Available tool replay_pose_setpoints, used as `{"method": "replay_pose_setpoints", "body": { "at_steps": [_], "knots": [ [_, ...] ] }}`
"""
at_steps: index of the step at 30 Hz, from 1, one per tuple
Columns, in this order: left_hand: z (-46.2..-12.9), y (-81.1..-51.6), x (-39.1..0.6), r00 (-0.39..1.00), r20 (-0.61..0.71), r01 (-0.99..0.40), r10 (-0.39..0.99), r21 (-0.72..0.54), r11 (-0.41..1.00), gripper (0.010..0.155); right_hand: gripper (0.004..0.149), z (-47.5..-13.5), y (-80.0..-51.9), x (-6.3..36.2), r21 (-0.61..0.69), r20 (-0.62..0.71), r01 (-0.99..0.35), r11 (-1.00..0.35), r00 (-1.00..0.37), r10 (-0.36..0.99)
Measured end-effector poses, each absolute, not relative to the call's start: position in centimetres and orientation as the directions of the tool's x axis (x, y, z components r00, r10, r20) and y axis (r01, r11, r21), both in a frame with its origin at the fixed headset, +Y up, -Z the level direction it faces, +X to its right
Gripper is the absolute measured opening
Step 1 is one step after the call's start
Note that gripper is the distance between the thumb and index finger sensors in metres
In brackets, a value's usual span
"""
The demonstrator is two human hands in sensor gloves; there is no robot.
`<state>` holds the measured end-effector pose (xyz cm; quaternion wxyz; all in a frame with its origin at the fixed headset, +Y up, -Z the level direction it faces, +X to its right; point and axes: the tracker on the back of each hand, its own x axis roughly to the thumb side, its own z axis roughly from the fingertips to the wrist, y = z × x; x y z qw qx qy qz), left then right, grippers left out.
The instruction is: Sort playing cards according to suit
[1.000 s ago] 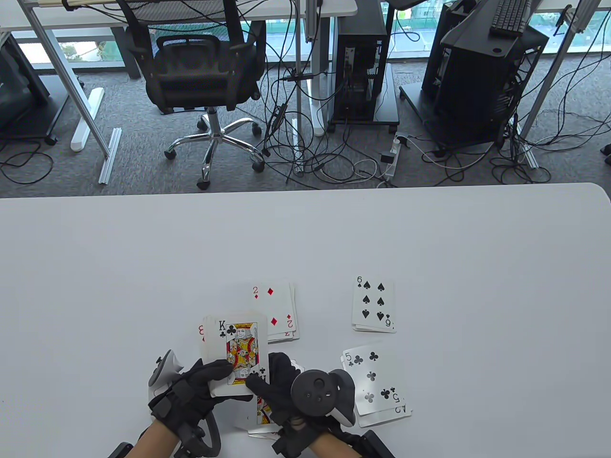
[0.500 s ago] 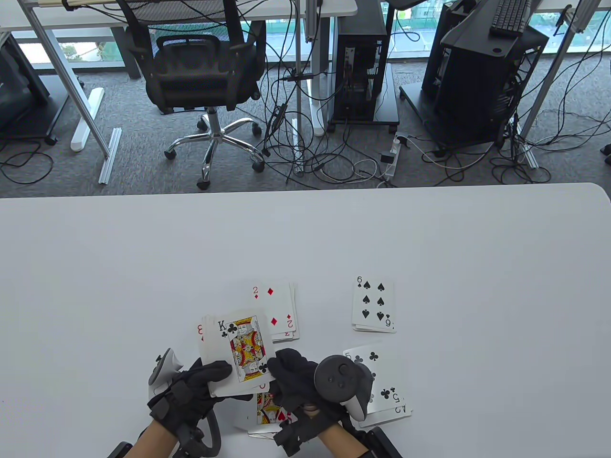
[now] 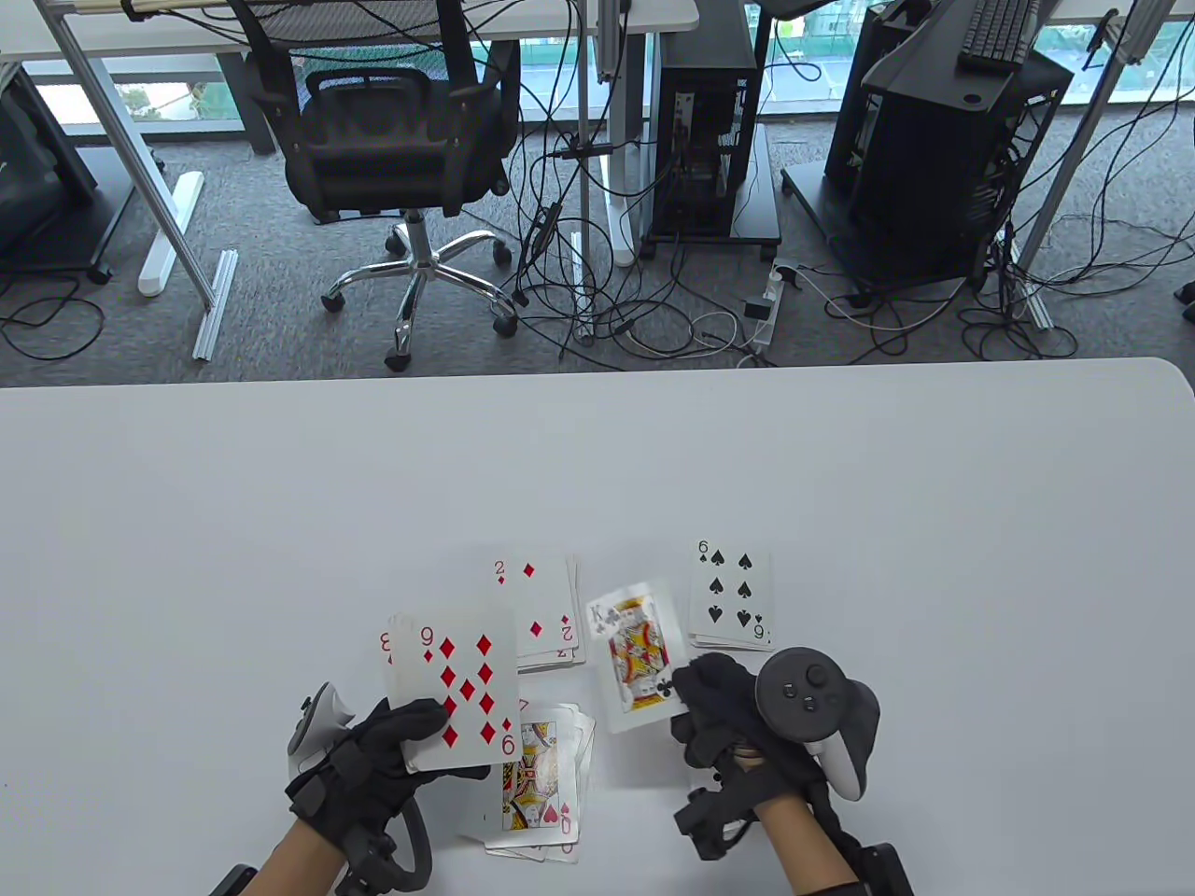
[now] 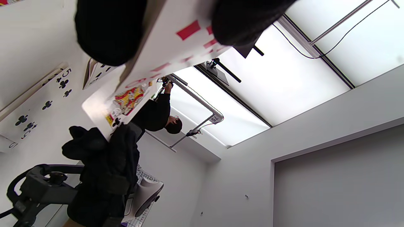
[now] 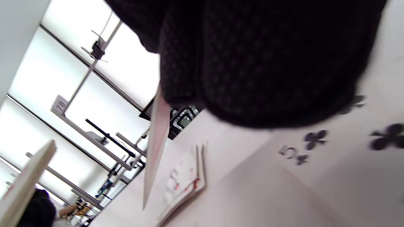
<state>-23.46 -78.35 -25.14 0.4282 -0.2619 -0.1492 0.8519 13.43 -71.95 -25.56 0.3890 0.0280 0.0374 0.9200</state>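
While the left hand [image 3: 373,761] grips the deck [image 3: 455,686] face up, thumb across its lower edge, the right hand [image 3: 724,723] pinches the king of clubs [image 3: 635,653] by its lower right corner and holds it raised above the surface [image 3: 280,523], between the diamond pile and the spade pile. The king is tilted a little and slightly blurred; its court figure is printed in yellow, red and black, with a black K and club in the upper left corner. In the right wrist view the card shows edge-on as a thin pale strip under the dark glove. The deck's top card is the nine of diamonds, red pips on white, with the red corner of another card peeking out at its left.

Four face-up piles lie on the surface. The diamond pile [image 3: 546,607], topped by the two, sits just beyond the deck. The spade pile [image 3: 731,597], topped by the six, lies to its right. The heart pile [image 3: 537,784], a loose stack with a queen on top, rests between the hands. The club pile [image 4: 44,104], topped by the five, shows in the left wrist view; in the table view the right hand covers it.
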Motion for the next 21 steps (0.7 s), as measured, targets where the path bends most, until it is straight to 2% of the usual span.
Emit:
{"method": "replay_pose_setpoints", "body": {
  "at_steps": [6,10,13,18,21],
  "knots": [
    [-25.0,-78.4,-23.5,-0.490,-0.331,-0.655,0.806,-0.471,-0.591,0.059,0.040,-24.5,-74.6,16.0,0.214,-0.106,-0.378,-0.901,-0.925,0.364],
    [-25.0,-78.4,-23.5,-0.489,-0.334,-0.657,0.806,-0.466,-0.592,0.059,0.041,-24.4,-76.0,15.8,0.340,-0.111,-0.202,-0.919,-0.979,0.174],
    [-25.0,-78.4,-23.5,-0.489,-0.332,-0.659,0.807,-0.465,-0.591,0.059,0.042,-24.4,-76.9,15.4,0.399,-0.108,-0.135,-0.907,-0.989,0.099],
    [-25.0,-78.4,-23.5,-0.486,-0.337,-0.660,0.806,-0.463,-0.592,0.059,0.044,-24.4,-77.1,14.4,0.387,-0.036,0.016,-0.922,-0.999,-0.033],
    [-25.0,-78.4,-23.5,-0.486,-0.337,-0.659,0.806,-0.464,-0.592,0.059,0.044,-24.5,-76.8,13.9,0.385,-0.021,0.057,-0.921,-0.997,-0.071]
  ]
}}
